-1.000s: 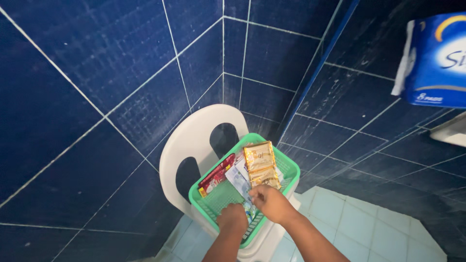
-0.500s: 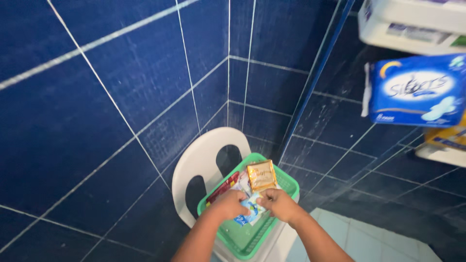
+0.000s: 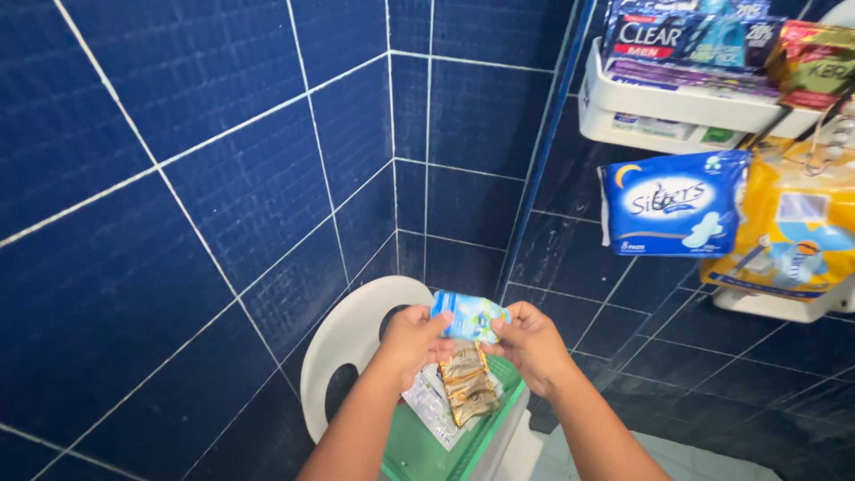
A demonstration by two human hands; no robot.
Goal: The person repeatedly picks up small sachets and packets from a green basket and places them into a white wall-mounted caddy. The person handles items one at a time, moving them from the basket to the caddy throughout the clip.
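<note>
Dark blue tiled wall (image 3: pixel 178 178) closed the left side. The white plastic chair (image 3: pixel 343 343) stood against it, with the green basket (image 3: pixel 419 450) on its seat. The left hand (image 3: pixel 411 337) and right hand (image 3: pixel 532 343) each pinched an end of a light blue sachet (image 3: pixel 470 315), held clear above the basket and its gold sachets (image 3: pixel 469 387). Open air lay between the hands and the white wall shelf (image 3: pixel 677 111) at upper right.
</note>
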